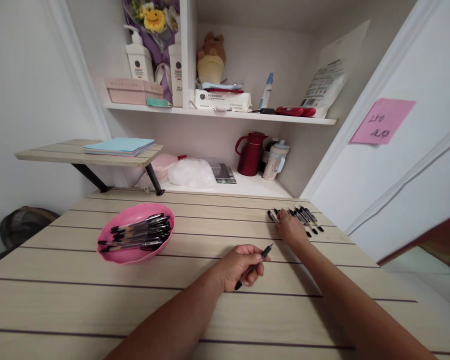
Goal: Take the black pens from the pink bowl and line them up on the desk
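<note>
My left hand point(245, 265) is closed around a black pen point(263, 253), held at a slant above the table, its pointed tip up and to the right. My right hand point(290, 227) reaches to the far right of the table, with its fingers pinched at the left end of a row of black pens point(303, 216). The fingers partly cover some of these, and what lies between them cannot be made out. A short black piece point(272, 216) shows just left of the fingertips. On the left, a pink bowl point(108, 256) holds several dark-capped pens point(142, 232).
A small raised stand point(52, 151) with blue paper point(120, 145) rises behind the bowl. Against the back are a white plastic bag point(192, 173), a red jug point(250, 155) and a pale tumbler point(275, 161). Above them runs a loaded shelf point(225, 115). The slatted table point(195, 310) extends underneath.
</note>
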A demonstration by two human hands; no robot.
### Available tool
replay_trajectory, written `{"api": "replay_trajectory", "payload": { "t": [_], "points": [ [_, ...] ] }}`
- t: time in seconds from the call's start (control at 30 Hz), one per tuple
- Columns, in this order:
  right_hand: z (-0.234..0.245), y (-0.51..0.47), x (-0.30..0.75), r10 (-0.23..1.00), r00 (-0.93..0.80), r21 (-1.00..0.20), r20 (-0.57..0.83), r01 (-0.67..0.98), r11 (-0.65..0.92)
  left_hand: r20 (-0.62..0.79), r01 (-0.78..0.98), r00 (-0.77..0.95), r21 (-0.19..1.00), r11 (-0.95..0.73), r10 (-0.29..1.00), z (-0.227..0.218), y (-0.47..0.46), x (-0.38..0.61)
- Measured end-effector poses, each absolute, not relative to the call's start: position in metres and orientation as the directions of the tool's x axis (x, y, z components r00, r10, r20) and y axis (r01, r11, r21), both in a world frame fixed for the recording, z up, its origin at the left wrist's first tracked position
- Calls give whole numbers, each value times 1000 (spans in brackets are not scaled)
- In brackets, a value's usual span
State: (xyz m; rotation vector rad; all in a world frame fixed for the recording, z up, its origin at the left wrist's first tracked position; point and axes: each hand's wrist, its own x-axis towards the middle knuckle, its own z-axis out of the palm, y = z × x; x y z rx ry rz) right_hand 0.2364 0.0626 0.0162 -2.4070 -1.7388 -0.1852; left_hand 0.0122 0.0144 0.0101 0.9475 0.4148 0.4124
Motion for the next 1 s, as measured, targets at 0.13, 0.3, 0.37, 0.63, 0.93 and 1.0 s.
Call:
{"api": "replay_trajectory", "payload": {
  "t": [0.13,0.3,0.37,0.63,0.93,1.0],
  "points": [
    [12,66,238,928,308,-69,211,952,-300,-165,-156,839,839,521,518,11,14,12],
    [14,58,241,916,285,-126,283,957,-259,-160,-167,836,838,520,525,9,14,12],
    [20,47,241,907,284,-187,310,954,-235,-158,-175,832,835,521,532,9,14,13],
    [46,-33,215,868,-193,-231,458,917,326,-163,-185,807,842,506,567,9,13,14],
    [36,-57,191,751,-282,45,597,947,319,-134,-212,793,854,476,594,9,10,16],
    [33,-59,185,759,-176,-62,627,960,274,-129,-254,764,840,479,632,9,9,17]
  ]
}}
